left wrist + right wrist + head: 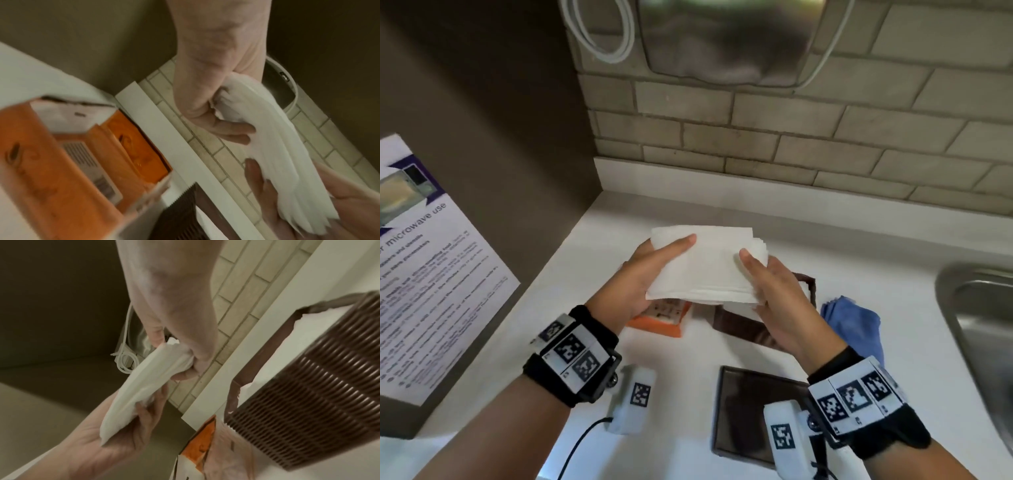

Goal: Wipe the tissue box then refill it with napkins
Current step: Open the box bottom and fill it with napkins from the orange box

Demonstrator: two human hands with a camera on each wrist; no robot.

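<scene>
Two hands held one stack of white napkins (702, 265) above the white counter (859, 260); the left hand (640, 274) gripped its left end, thumb on top and fingers curled beneath, and the right hand (777, 294) gripped the right end likewise; the stack was thick, its folded sheets fanned at the right edge. At nine o'clock from the stack a notice (424, 274) on the wall read "microwave use"; its smaller print was illegible. At six o'clock, under the left hand, lay an orange napkin packet (664, 320); the brown tissue box (750, 325) stood open just beside it, below the right hand, napkins inside; its dark lid (746, 411) lay nearer the person; a blue cloth (856, 322) lay at four o'clock. Only the wrist views showed the box's ribbed side (308, 402) and the packet's torn top and barcode (82, 155).
</scene>
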